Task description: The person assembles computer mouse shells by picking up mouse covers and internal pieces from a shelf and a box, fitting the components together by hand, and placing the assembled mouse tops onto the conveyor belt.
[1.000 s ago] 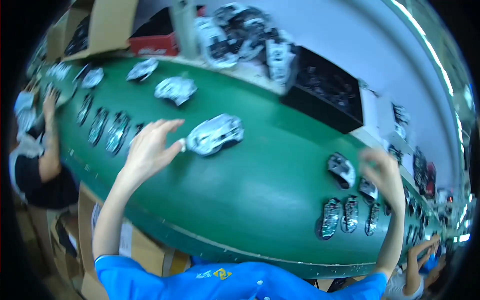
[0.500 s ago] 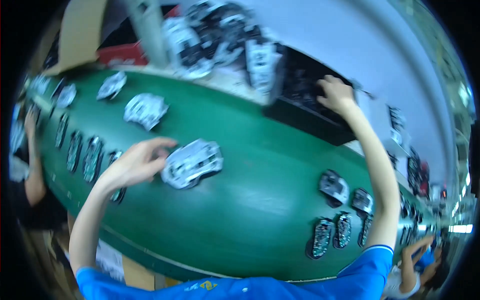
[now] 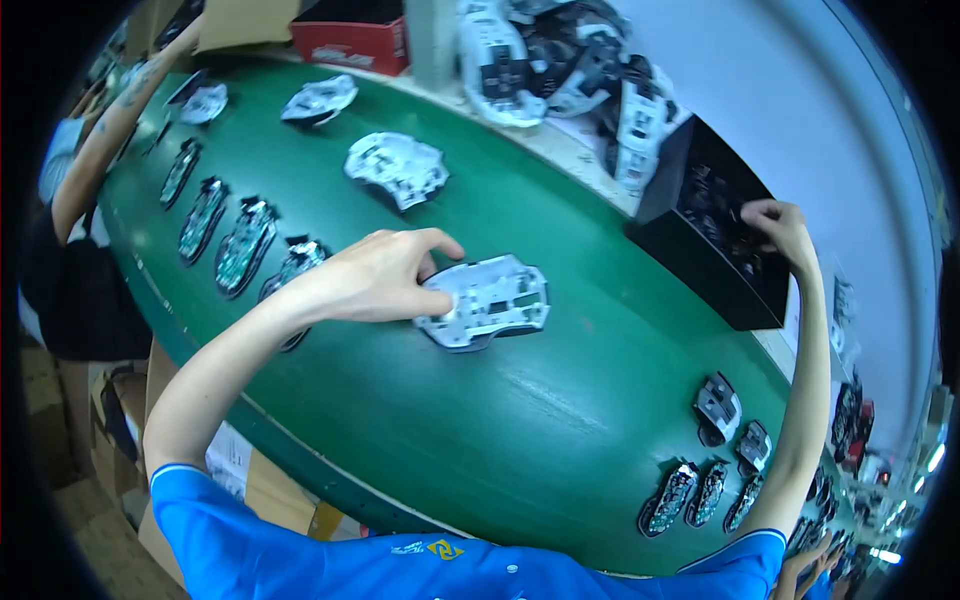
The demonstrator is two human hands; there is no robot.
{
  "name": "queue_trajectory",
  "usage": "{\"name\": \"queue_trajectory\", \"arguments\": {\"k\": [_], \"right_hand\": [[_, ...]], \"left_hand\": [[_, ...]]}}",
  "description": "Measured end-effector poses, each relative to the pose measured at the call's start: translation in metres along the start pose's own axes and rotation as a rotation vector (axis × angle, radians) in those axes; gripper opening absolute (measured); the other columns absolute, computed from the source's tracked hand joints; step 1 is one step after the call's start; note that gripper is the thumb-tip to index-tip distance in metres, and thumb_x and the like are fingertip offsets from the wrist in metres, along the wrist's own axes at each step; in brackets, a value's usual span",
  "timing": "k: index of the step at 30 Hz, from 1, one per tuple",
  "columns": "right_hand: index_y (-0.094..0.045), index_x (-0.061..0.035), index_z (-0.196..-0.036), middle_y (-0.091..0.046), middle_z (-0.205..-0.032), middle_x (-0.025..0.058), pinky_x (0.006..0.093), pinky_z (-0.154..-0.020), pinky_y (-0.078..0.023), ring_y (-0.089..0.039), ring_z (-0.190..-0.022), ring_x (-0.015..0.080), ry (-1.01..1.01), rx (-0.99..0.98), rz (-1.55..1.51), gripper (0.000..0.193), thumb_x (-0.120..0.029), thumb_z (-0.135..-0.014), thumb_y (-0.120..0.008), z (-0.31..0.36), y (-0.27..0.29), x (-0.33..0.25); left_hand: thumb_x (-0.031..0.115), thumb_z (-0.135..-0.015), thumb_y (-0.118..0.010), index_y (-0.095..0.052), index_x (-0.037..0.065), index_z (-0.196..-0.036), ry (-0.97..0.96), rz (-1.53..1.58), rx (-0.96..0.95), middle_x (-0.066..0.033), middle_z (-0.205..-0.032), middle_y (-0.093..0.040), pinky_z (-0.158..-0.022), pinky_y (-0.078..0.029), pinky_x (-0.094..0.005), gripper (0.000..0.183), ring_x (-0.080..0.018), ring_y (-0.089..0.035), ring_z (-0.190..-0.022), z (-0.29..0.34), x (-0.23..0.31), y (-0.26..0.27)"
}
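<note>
A white moulded shell that looks like a computer-mouse cover (image 3: 500,302) lies inner side up on the green work surface. My left hand (image 3: 385,275) is at its left end, thumb resting over the edge and index finger stretched apart above it. To the right, my right hand (image 3: 785,228) is over a black box (image 3: 700,262) holding many small dark parts (image 3: 715,205). Its thumb and fingers are pinched together. Anything between those fingertips is too small to make out.
More white shells (image 3: 398,168) lie beyond my left hand. Several mouse-shaped circuit-board assemblies (image 3: 246,245) line the left, others (image 3: 668,500) the near right beside dark shells (image 3: 718,408). A shell pile (image 3: 500,65) and red box (image 3: 350,42) stand behind. A co-worker's arm (image 3: 125,115) reaches in at left.
The view has shifted, so the table items appear farther along. My left thumb has come over the shell's end. My right hand stays at the black box, its fingers now drawn together.
</note>
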State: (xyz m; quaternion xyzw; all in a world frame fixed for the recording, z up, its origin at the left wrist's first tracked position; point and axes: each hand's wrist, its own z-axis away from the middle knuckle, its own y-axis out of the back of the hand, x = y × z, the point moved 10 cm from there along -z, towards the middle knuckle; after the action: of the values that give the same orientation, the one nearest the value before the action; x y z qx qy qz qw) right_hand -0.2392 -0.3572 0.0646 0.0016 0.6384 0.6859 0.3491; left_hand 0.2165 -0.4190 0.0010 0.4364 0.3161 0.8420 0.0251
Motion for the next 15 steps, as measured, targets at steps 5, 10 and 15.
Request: {"name": "queue_trajectory", "arguments": {"k": [5, 10, 15], "right_hand": [[-0.056, -0.0059, -0.124, -0.064, -0.104, 0.0023, 0.0208, -0.059, -0.055, -0.063, -0.085, 0.0093, -0.093, 0.078, -0.846, 0.040, -0.023, -0.088, -0.064, 0.009, -0.003, 0.020], [-0.053, -0.0064, -0.126, -0.060, -0.105, 0.0042, 0.0246, -0.059, -0.059, -0.066, -0.093, 0.0180, -0.013, -0.040, -1.101, 0.034, -0.013, -0.093, -0.055, 0.043, -0.020, -0.010], [-0.049, 0.0004, -0.126, -0.058, -0.111, 0.0116, 0.0278, -0.064, -0.061, -0.063, -0.102, 0.0235, -0.112, -0.162, -1.182, 0.034, -0.011, -0.093, -0.051, 0.054, -0.043, -0.007]], "left_hand": [[0.018, -0.073, -0.066, -0.053, -0.010, -0.115, -0.012, 0.394, -0.131, -0.0107, -0.082, -0.063, -0.054, -0.053, -0.0277, 0.052, -0.0141, -0.060, -0.069, -0.006, -0.007, -0.033], [0.018, -0.080, -0.058, -0.056, -0.010, -0.108, 0.076, 0.375, -0.147, -0.0096, -0.082, -0.059, -0.049, -0.053, -0.0282, 0.040, -0.0136, -0.056, -0.071, 0.004, -0.002, -0.044], [0.019, -0.084, -0.051, -0.053, -0.004, -0.107, 0.143, 0.812, -0.073, -0.0076, -0.082, -0.055, -0.041, -0.045, -0.0252, 0.033, -0.0138, -0.054, -0.070, 0.052, 0.018, -0.062]]}}
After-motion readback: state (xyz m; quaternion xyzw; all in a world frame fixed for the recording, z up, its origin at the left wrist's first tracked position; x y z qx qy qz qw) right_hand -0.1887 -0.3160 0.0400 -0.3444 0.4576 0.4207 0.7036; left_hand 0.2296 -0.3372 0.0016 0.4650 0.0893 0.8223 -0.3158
